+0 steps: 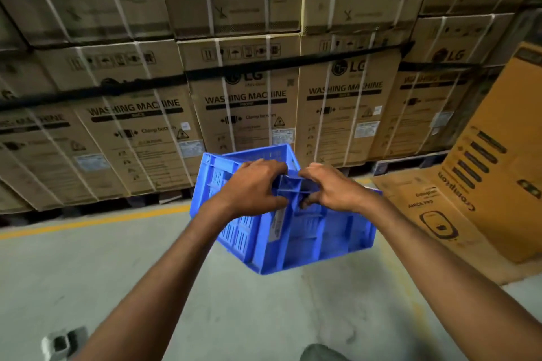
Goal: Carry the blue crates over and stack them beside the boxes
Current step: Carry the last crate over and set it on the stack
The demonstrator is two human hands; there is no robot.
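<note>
Head view: both hands hold one blue crate (pixel 289 214) off the floor, tilted, with a corner pointing down. Left hand (pixel 252 184) is wrapped over the near rim, fingers curled inside; right hand (pixel 331 187) clamps the same rim just beside it, fingers hooked through a handle slot. Both grips are closed tight on the crate, thumbs nearly meeting.

Room: concrete floor (pixel 117 272) lies below and left of the grips, smooth grey, with a yellow painted line (pixel 93 221) running across to the left. Straight ahead past the hands is a wall of stacked washing machine boxes (pixel 246 102), sitting on dark pallets, their lower edge near the crate's far rim. Right of the right grip, an orange-brown carton (pixel 498 155) leans, and a flattened cardboard sheet (pixel 434 220) lies on the floor just beside the crate's right edge.

Materials: the crate is moulded plastic with ribbed, slotted walls, a thick rim and a pale label strip (pixel 277 223) on its side. The boxes are brown corrugated card, bound with white straps and one black band. A small grey block (pixel 63 343) lies on the floor, well below and left of the left grip.
</note>
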